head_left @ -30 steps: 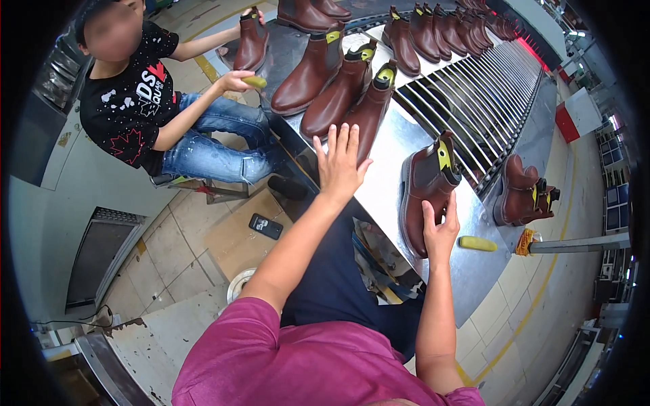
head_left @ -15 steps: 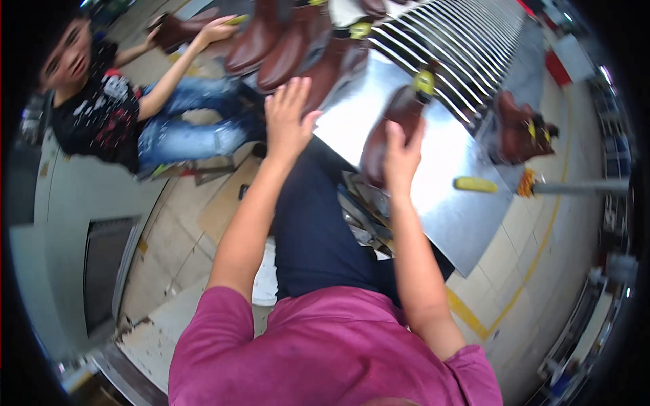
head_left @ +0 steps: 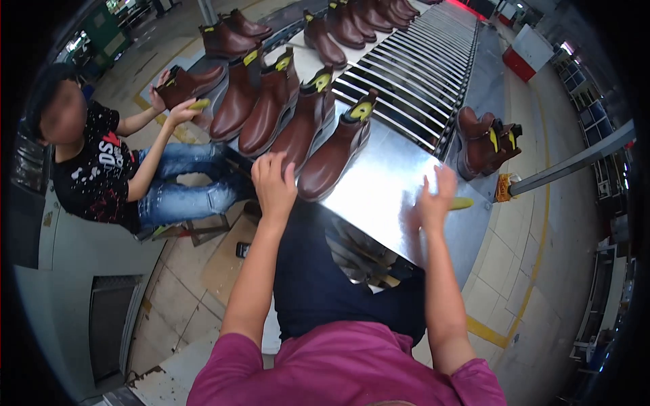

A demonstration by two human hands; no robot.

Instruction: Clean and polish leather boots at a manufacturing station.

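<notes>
Bare and open, the left hand (head_left: 273, 186) has its fingers slightly bent and its thumb apart, right at the toe of a brown boot (head_left: 302, 128); whether it touches the leather cannot be told. The right hand (head_left: 435, 196), blurred but open too, is over the surface (head_left: 382, 196), with the end of a yellow-green bar (head_left: 462, 203) showing just to its right; contact with that bar cannot be made out. Between the hands, nearer the left one, another boot (head_left: 335, 149) stands upright, toe toward the person, yellow at its top opening. Two more boots (head_left: 271, 105) stand in the same row, beyond the left hand. Ahead of the right hand is a rack of metal rods (head_left: 406, 81), and to that hand's right, farther off, stands a pair of boots (head_left: 479, 145). Well left of the left hand, a seated co-worker (head_left: 101, 162) has one hand at a boot (head_left: 193, 84) and a second bar (head_left: 200, 104) in the other.
</notes>
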